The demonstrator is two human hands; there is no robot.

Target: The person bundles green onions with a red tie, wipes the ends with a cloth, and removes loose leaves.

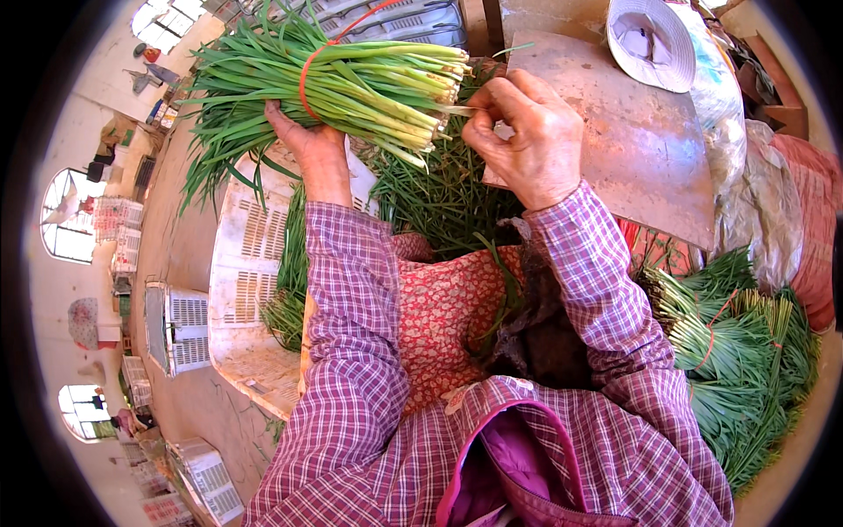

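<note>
A thick bunch of garlic chives lies across the upper middle, its green leaves to the left and its pale cut ends to the right. A red band goes around it. My left hand is closed around the bunch from below, its fingers mostly hidden behind the leaves. At the cut ends, my right hand pinches a thin pale strand that sticks out from the stalks. Loose chives lie beneath, between my forearms.
A white plastic crate with chives stands at the left. To the right is a worn flat board with a pale hat at its far edge. Several tied chive bunches are piled at the lower right. Grey crates stand at the back.
</note>
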